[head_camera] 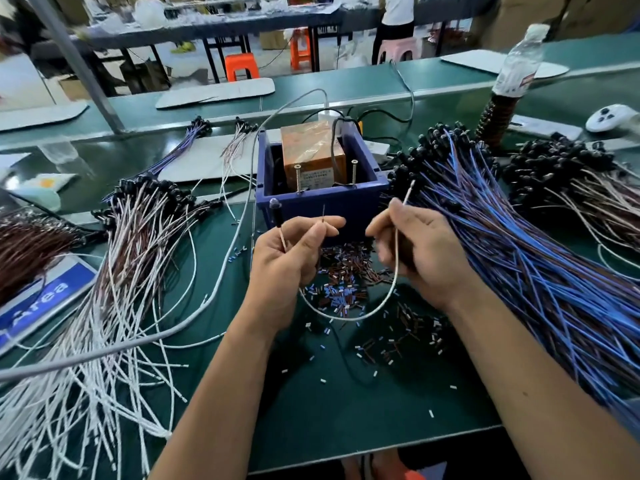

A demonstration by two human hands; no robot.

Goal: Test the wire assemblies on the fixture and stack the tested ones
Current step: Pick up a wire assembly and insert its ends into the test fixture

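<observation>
Both hands are up over the middle of the green bench (346, 410), sharing one white wire assembly (349, 317) that sags in a loop between them. The left hand (287, 258) pinches it between thumb and fingers, with the black-capped end (276, 211) standing up above the knuckles and a thin bare lead poking up beside it. The right hand (419, 251) has its fingers curled round the other leg, whose stripped tip (409, 190) points up toward the bin.

That blue plastic bin (322, 199) sits just behind the hands. Inside it stands an orange-brown box (311, 150) with a label, and two upright screws (298, 178) in front of it, probably the test contacts. A black cable runs down into the bin from the back.

White-and-brown assemblies (114, 271) fan out along the left edge, blue ones (519, 244) along the right. Cut bits of insulation (346, 278) litter the bench under the hands.
</observation>
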